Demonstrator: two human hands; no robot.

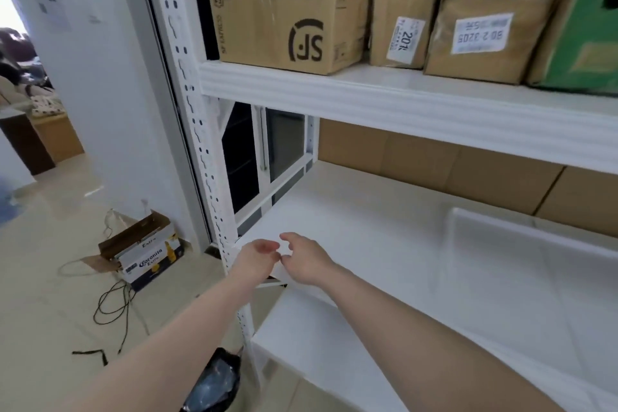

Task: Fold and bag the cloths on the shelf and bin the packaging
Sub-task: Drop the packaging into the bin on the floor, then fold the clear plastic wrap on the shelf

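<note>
both hands, left hand (pixel 259 256) and right hand (pixel 302 259), apparently pinching white cloth (pixel 384 264) corner.

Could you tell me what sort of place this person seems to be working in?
Probably a stockroom or packing room. A white metal shelving rack carries taped cardboard parcels with printed labels and a courier box, and an opened beer carton sits on the tiled floor beside loose cables.

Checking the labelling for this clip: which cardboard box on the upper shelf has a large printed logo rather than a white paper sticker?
The leftmost big box, printed with a dark SF logo. The two packages to its right carry white stickers instead.
</note>
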